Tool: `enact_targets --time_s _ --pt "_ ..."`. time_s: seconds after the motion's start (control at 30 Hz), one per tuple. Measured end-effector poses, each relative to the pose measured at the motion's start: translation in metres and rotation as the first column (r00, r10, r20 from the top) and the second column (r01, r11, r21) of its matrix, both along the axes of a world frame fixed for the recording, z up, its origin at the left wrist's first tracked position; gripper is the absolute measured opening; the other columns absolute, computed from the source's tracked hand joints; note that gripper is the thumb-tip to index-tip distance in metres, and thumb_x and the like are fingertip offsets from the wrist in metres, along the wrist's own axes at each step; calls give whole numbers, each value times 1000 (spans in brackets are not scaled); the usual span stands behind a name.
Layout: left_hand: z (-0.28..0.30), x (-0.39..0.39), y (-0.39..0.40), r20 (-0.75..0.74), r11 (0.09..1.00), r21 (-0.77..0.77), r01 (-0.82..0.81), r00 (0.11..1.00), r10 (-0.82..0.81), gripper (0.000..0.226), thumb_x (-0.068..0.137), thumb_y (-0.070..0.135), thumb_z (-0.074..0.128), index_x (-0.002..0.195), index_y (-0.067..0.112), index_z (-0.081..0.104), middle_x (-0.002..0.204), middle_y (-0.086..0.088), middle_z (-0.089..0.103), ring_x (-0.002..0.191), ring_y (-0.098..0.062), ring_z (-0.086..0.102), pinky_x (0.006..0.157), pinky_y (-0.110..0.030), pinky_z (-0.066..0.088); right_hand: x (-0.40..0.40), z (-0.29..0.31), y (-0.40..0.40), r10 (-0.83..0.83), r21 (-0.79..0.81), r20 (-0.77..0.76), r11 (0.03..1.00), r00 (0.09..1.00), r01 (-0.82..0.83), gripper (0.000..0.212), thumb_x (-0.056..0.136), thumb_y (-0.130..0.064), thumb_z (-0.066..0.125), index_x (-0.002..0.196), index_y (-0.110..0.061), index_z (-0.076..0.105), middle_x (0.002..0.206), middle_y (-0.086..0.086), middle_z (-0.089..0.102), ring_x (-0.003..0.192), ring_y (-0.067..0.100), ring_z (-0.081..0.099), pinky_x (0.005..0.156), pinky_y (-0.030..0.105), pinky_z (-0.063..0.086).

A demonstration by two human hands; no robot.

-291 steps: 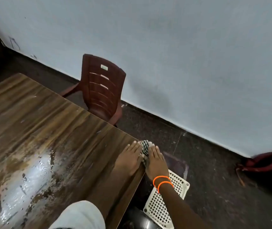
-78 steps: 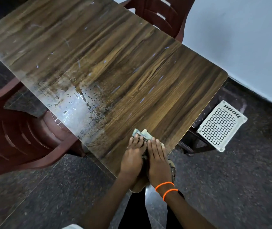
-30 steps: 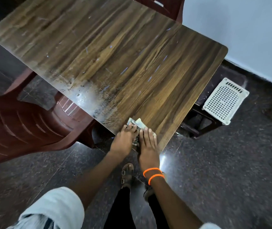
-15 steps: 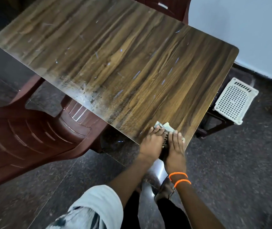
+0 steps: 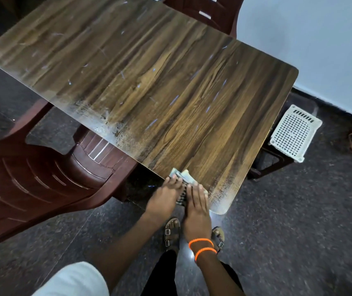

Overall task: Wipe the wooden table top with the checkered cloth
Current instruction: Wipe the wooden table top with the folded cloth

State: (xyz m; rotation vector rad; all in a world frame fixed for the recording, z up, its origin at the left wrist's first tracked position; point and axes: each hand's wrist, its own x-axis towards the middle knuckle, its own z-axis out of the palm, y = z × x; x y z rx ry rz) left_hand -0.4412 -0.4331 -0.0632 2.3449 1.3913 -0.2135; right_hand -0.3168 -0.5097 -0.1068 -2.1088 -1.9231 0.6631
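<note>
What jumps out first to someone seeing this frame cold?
Both hands, left hand and right hand, pressed flat side by side on the checkered cloth at the wooden table top's near corner. Next, the orange bangles on the right wrist and the white perforated basket beyond the table's right end.

Both hands, left [image 5: 164, 194] and right [image 5: 196, 200], press flat on the checkered cloth [image 5: 183, 175] at the wooden table top's [image 5: 149, 77] near edge

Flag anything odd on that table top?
Yes. The wooden table top shows a pale, speckled wet-looking patch along its left edge, another by the near corner, plus scattered light scratch marks. Nothing spilled or askew otherwise.
</note>
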Motion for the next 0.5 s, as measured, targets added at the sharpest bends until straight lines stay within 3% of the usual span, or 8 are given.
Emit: enact_targets --time_s 0.1,0.23,0.33,0.43,0.5 --pt "-4 43 -22 52 996 -21 92 995 -91 54 100 12 34 152 17 26 162 -3 20 152 -20 7 125 -31 6 38 -2 -29 -101 -27 23 994 995 102 89 79 1 54 154 -17 8 164 2 2 151 19 0 123 39 8" --pt "7 88 -28 74 996 -22 84 994 -82 54 82 32 65 135 20 57 143 -1 54 141 -17 41 116 -27 31 76 0 -36 -164 -30 42 986 986 165 71 86 -11 36 153 -15 16 163 2 5 150 22 9 123 35 2" --pt "2 94 -12 87 999 37 -1 996 -2 50 90 22 52 140 24 53 149 7 47 145 -13 33 120 -26 21 83 3 -7 -176 -8 20 984 984 176 78 74 -19 22 152 -13 21 162 4 9 150 23 9 123 34 -1" --pt "-10 83 13 85 998 25 -51 995 49 49 100 15 35 149 20 39 158 4 32 151 -14 17 125 -29 5 74 5 30 -98 -12 50 995 994 99 76 80 -16 37 153 -11 17 162 8 9 151 22 3 123 42 7" --pt "-13 70 32 76 995 39 -90 993 86 49 100 14 36 148 20 40 158 3 34 150 -16 18 125 -32 6 62 5 55 -52 -27 70 998 996 54 77 85 -13 52 153 -11 15 162 9 9 151 23 1 123 44 8"
